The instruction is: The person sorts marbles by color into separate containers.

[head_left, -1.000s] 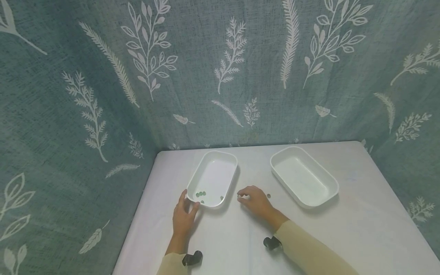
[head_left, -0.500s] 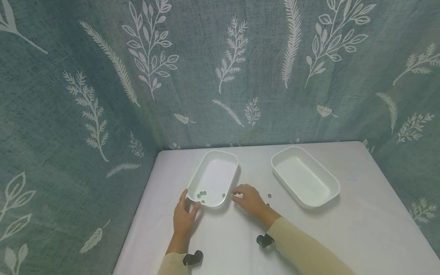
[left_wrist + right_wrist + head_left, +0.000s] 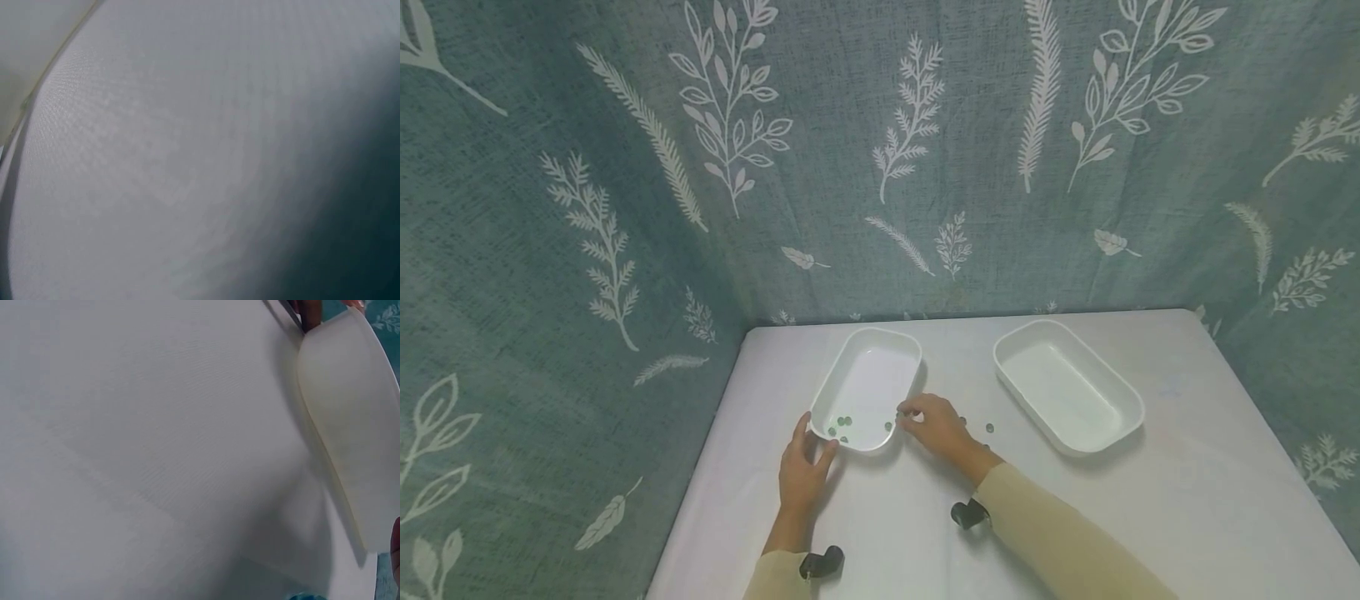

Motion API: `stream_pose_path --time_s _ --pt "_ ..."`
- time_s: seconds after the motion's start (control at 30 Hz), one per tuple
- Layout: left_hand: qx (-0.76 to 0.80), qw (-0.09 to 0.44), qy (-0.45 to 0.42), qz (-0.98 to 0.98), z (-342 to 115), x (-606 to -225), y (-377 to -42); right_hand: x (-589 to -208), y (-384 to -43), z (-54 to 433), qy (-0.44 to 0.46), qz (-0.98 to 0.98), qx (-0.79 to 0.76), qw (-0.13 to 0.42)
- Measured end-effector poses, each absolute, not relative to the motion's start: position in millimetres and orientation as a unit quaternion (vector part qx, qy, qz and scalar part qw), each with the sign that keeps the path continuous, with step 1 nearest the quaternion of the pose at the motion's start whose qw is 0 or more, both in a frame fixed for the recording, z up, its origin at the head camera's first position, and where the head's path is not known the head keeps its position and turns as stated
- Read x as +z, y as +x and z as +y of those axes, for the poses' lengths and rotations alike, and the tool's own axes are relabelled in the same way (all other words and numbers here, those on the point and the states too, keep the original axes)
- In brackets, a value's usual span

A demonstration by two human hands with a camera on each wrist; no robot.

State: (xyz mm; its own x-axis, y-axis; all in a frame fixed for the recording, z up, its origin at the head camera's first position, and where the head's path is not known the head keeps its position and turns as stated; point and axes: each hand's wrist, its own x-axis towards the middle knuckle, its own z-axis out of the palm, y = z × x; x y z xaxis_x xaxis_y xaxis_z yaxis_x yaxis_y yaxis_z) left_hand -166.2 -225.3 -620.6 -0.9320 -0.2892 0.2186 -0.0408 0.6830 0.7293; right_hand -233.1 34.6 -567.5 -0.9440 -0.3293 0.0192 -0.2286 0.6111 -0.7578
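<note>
Nearest are two pale sleeves [image 3: 1060,533] reaching over the white table [image 3: 902,533], each with a black device [image 3: 822,562] at the cuff. The left hand [image 3: 801,477] touches the near left corner of the left tray [image 3: 868,375], its grip wide, finger and thumb spread along the rim on either side of the corner. The right hand [image 3: 938,425] is at that tray's right rim, its grip narrow, thumb and fingertip pinching what looks like a small piece, mostly hidden. Five green pieces [image 3: 844,422] lie inside the tray's near end: four toward the left hand, one by the right wall. More pieces [image 3: 990,428] lie on the table just right of the right hand, one partly hidden by the wrist. Farther right sits the right tray [image 3: 1067,383], white, set at a slant and well apart from the left tray. Behind the table hangs a teal cloth [image 3: 842,275] printed with white leaves.
</note>
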Motion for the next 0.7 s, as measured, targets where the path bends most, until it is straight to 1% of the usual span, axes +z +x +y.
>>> stream_pose_path --time_s 0.33,0.7 --pt "-0.379 0.15 0.1 -0.908 -226.1 -624.1 -168.6 -570.4 -236.8 26.9 -0.173 0.889 -0.421 0.052" --pt "-0.381 0.166 0.091 -0.905 -226.0 -622.9 -167.9 -574.3 -236.5 25.2 -0.175 0.888 -0.422 0.06"
